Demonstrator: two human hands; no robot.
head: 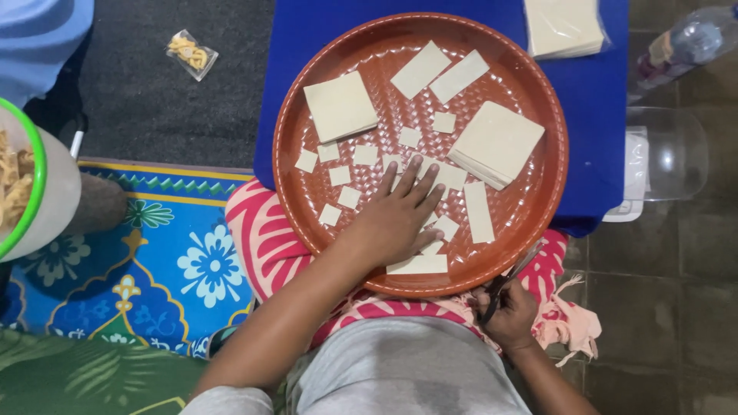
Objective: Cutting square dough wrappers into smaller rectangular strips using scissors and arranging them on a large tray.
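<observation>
A round brown tray (538, 100) rests on my lap and a blue board. On it lie cream dough sheets: a square stack (496, 143), a single square (340, 106), long strips (478, 211), and several small cut squares (366, 155). My left hand (396, 217) lies flat with fingers spread on the small pieces near the tray's front. My right hand (509, 313) is below the tray's rim, closed on a pair of scissors (513, 273) whose blades point up toward the tray.
A packet of dough sheets (563, 25) lies on the blue board (600, 92) at the back. A clear plastic bottle (680, 46) and clear container (665, 157) stand at the right. A green-rimmed bowl (34, 184) sits at left, a small snack packet (191, 54) on the dark mat.
</observation>
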